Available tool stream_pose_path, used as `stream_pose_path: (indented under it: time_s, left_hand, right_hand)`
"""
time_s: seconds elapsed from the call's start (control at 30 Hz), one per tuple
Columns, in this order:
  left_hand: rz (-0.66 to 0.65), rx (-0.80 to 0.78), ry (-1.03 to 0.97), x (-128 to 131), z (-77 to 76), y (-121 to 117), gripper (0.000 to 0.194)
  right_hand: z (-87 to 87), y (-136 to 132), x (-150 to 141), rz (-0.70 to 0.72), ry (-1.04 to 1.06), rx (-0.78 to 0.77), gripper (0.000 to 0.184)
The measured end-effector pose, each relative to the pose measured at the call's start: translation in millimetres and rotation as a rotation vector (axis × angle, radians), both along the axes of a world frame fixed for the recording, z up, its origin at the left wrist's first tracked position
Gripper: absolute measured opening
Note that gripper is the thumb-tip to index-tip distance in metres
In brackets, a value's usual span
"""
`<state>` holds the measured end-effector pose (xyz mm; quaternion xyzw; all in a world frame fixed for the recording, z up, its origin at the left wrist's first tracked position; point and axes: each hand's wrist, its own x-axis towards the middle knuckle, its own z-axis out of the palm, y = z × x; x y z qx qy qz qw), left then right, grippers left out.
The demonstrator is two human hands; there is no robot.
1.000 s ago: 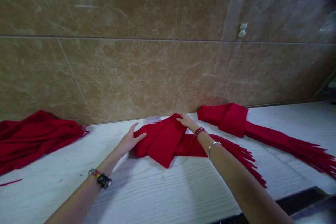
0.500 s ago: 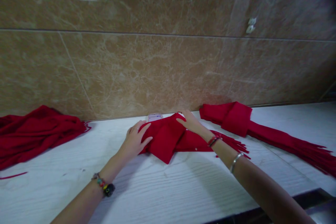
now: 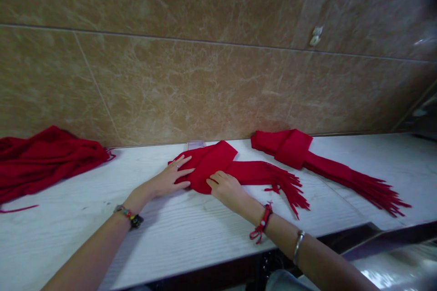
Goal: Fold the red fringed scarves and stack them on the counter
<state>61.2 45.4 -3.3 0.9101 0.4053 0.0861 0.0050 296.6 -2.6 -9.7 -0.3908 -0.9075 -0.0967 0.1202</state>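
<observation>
On the white desk (image 3: 164, 236), a folded red fringed scarf (image 3: 216, 161) is laid between both hands, its tasselled end stretched to the right. The left hand (image 3: 169, 179) is spread wide and rested on the scarf's left end, presumably so that the layers are kept from sliding. The lower edge of the slanting band is pinched by the right hand (image 3: 223, 188), its fingers drawn narrow, probably because a turned edge needs close control. Beyond it, near the wall (image 3: 191, 91), a second wrapped scarf (image 3: 293, 148) is set apart, and a crumpled red cloth (image 3: 44, 159) is left at the far left, perhaps so that working room is kept between them. A small pale card-like item (image 3: 195, 144) is partly covered.

Compared with half a second ago, the right hand has been shifted from the band's upper corner, now uncovered, and the pointed lower corner is no longer seen.
</observation>
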Motion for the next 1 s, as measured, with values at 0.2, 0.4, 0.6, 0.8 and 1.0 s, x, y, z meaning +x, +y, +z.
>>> stream_pose_path:
  time_s: [0.2, 0.4, 0.6, 0.8, 1.0]
  left_hand:
    - [-0.087, 0.061, 0.069, -10.9, 2.1, 1.8, 0.050]
    - [-0.035, 0.048, 0.096, 0.1, -3.0, -0.1, 0.058]
    - [-0.036, 0.016, 0.013, -8.1, -7.2, 8.7, 0.057]
    - [-0.012, -0.022, -0.008, -23.0, 1.3, 4.8, 0.060]
    - [0.009, 0.073, -0.004, 0.2, 9.0, -9.6, 0.050]
  right_hand:
    - [-1.2, -5.6, 4.1, 0.019, 0.046, -0.003, 0.044]
    - [-6.3, 0.1, -41.3, -0.104, -0.081, 0.119, 0.041]
    - [-11.8, -1.4, -29.9, -0.049, -0.223, 0.168, 0.036]
    - [-15.4, -27.1, 2.1, -0.070, -0.283, 0.173, 0.041]
    - [13.0, -15.4, 0.8, -0.100, 0.029, -0.037, 0.041]
